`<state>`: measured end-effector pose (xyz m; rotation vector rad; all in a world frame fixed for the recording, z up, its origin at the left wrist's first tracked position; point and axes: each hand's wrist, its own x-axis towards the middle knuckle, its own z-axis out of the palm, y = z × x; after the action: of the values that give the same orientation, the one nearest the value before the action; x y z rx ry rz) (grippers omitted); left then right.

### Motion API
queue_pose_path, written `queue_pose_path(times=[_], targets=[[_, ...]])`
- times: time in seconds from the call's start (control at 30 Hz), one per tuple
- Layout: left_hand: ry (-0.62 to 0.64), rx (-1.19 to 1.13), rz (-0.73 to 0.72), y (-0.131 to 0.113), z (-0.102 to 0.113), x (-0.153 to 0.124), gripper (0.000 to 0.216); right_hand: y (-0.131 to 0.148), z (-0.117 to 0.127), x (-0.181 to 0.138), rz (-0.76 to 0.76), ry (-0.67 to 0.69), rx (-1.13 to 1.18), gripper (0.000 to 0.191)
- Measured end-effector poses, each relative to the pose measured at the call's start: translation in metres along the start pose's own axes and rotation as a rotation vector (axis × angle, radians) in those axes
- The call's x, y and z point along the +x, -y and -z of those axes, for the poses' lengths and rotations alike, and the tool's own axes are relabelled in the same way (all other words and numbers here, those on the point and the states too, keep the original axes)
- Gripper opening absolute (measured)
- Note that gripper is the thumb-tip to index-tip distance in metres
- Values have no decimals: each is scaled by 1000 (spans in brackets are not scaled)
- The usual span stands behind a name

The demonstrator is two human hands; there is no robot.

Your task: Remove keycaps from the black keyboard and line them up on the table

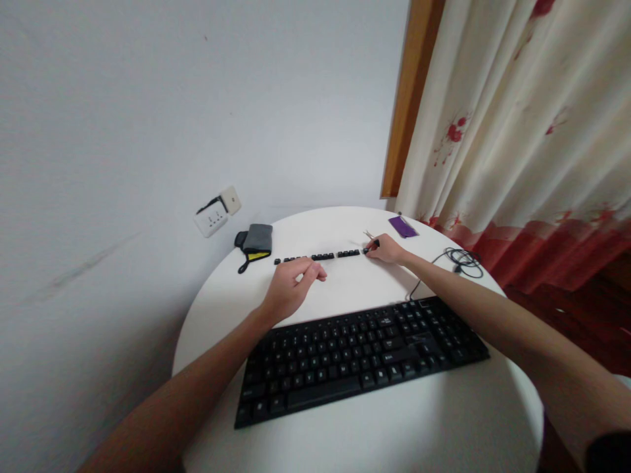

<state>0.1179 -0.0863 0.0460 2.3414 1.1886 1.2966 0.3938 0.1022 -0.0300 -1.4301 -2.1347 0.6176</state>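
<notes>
A black keyboard (359, 355) lies on the round white table (345, 433) in front of me. Beyond it, loose black keycaps (320, 257) sit in a row across the table. My right hand (387, 249) reaches to the right end of that row and pinches a black keycap (371, 247) between its fingertips. My left hand (293, 288) rests on the table just in front of the row, fingers loosely curled and pointing right, holding nothing that I can see.
A grey pouch with a yellow edge (256, 242) lies at the table's back left. A purple card (403, 226) and a small metal tool (369, 234) lie at the back. The keyboard's coiled cable (463, 261) is at right. A wall socket (217, 211) and curtain (517, 131) stand behind.
</notes>
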Motion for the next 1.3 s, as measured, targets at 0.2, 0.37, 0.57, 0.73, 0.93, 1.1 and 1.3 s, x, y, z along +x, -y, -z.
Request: queue_pose_path(times=[0.2,0.37,0.57,0.73,0.93,1.1,1.3], targets=[[13,-4,-12,-2,0,0,37,-3,-3,3,-4,-6,6,20],[6,-14,-10,-3,1,0,37,-3,-4,2,-5,-12,15,20],[1,-22,7,-1,1,0,36,-3,-3,2,-3,-3,23,23],[2,-25,5,-1,1,0,36,-1,-2,1,-7,2,23,22],[4,-13,1,-2,2,1,36,3,-1,-2,-18,-3,55,23],[-7,5,3,0,4,0,37,12,16,-12,-34,-63,104,33],[-6,16,10,2,4,1,37,42,54,-50,33,-183,342,44]])
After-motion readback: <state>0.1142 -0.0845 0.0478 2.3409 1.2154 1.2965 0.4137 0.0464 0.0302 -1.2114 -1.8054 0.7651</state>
